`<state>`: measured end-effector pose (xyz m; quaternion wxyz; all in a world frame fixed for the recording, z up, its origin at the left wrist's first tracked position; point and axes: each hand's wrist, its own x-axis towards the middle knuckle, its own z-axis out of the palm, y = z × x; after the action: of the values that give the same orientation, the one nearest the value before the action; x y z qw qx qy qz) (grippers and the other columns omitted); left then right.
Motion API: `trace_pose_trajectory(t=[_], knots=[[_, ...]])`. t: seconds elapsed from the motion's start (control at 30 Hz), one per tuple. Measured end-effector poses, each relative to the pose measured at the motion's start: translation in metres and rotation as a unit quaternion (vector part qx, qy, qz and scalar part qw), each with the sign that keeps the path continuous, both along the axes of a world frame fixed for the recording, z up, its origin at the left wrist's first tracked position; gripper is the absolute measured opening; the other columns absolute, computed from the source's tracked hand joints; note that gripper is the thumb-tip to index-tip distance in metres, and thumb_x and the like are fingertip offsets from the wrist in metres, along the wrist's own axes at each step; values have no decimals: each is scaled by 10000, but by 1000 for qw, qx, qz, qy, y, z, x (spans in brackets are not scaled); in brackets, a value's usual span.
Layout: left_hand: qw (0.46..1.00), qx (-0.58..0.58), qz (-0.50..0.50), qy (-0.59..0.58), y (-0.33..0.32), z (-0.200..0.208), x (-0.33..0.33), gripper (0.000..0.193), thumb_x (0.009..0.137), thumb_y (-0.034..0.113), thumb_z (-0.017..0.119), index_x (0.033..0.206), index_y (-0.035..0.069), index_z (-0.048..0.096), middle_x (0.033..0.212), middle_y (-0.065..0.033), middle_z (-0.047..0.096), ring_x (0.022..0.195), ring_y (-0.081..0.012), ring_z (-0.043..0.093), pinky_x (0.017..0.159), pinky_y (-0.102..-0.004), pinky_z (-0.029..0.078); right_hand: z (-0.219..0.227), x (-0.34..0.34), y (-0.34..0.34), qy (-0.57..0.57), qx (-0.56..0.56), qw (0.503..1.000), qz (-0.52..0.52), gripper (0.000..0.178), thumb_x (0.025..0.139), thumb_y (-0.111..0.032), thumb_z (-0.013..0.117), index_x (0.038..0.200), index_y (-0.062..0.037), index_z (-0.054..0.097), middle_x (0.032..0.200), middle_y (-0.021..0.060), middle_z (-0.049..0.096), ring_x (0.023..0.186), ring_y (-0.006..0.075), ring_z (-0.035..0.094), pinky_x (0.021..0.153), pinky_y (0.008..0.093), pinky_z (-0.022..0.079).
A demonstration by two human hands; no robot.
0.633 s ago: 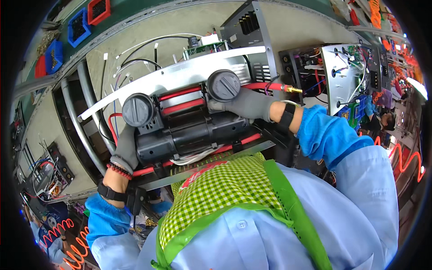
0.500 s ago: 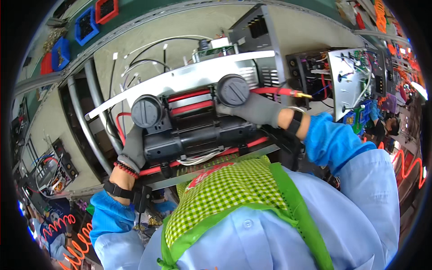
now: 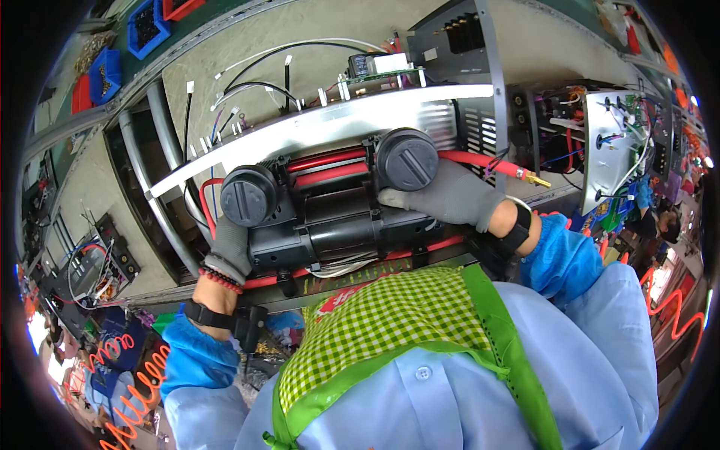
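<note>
A black cylindrical unit (image 3: 341,234) with two round slotted caps, the left cap (image 3: 249,196) and the right cap (image 3: 407,159), lies across in front of me. My left hand (image 3: 231,244), in a grey glove, grips its left end, fingers mostly hidden behind it. My right hand (image 3: 454,196), also gloved, is closed round the right end below the right cap, its thumb along the front. Red tubes run between the caps. A thick red cable (image 3: 487,161) with a gold-coloured tip sticks out on the right. Behind the unit stands a bright metal plate (image 3: 322,124).
A circuit board (image 3: 379,75) and loose wires sit behind the plate, beside a dark vented panel (image 3: 480,112). Another open metal chassis (image 3: 607,150) stands to the right. Two metal rails (image 3: 154,191) are at left. Small blue bins (image 3: 148,30) line the far left edge.
The view has shifted a little, and the unit appears slightly lower and further right. My right thumb now shows more on the unit's front. Both hands keep hold of it.
</note>
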<state>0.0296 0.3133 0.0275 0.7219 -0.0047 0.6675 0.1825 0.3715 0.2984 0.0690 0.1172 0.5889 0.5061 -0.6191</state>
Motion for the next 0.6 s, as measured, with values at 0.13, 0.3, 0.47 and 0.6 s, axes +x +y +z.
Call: trace_pose_trajectory(t=[0.13, 0.3, 0.47, 0.6], knots=[[999, -23, -22, 2, -1, -4, -8, 259, 1020, 260, 479, 1179, 114, 621, 1104, -55, 682, 925, -190, 692, 761, -316, 602, 3, -3, 5, 10, 19, 1000, -5, 559, 881, -534, 628, 1175, -59, 609, 1117, 164, 661, 1022, 316, 632, 943, 371, 482], [997, 25, 9, 68, -12, -12, -10, 340, 1054, 207, 392, 1354, 100, 511, 1301, -68, 584, 1164, -179, 589, 969, -301, 525, 3, -1, 8, 39, 24, 999, -17, 630, 850, -577, 634, 1215, -66, 589, 1145, 210, 636, 1044, 355, 623, 951, 388, 480], [999, 24, 19, 37, -19, -13, -15, 348, 1056, 210, 382, 1360, 94, 506, 1304, -75, 579, 1159, -185, 590, 983, -309, 522, 9, 1, 10, 26, 29, 999, -15, 748, 816, -622, 634, 1315, -74, 527, 1221, 278, 578, 1097, 404, 599, 988, 406, 464], [998, 49, 15, 47, -32, -23, -21, 349, 1054, 209, 385, 1354, 86, 512, 1280, -95, 596, 1105, -204, 626, 946, -315, 548, -6, 2, 10, 19, 7, 1000, -5, 899, 789, -658, 636, 1358, 10, 441, 1207, 296, 583, 1094, 402, 605, 984, 400, 467]])
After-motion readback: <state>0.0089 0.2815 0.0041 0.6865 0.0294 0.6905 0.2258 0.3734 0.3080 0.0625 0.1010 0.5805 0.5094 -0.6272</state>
